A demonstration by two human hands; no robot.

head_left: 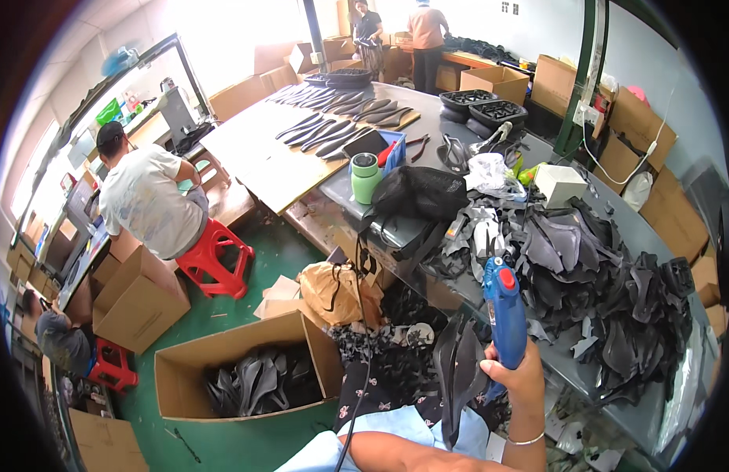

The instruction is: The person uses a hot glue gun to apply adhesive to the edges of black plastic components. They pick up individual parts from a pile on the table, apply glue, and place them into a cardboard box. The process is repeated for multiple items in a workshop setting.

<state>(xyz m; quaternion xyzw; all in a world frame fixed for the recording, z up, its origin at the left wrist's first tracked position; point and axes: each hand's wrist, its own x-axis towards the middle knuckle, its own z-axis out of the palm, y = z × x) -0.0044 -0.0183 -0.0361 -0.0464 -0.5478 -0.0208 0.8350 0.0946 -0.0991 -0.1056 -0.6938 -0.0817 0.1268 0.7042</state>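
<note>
My right hand [518, 374] is closed round a blue hand-held power tool [506, 315] with a red button, raised above the table's near edge. Just left of it, a black saddle-shaped piece [459, 370] stands upright in front of my body, its lower end by my forearm. My left forearm [411, 454] crosses the bottom of the view; the left hand itself does not show. Beyond the tool, a heap of black saddle covers and scraps [592, 267] spreads over the grey table [553, 338].
An open carton [246, 338] of black saddles stands on the green floor, near a hanging cable [366, 338]. On the table are a black bag [415, 193], a green flask [365, 178] and rows of black pieces [333, 130]. A person sits on a red stool [215, 256]; others work farther off.
</note>
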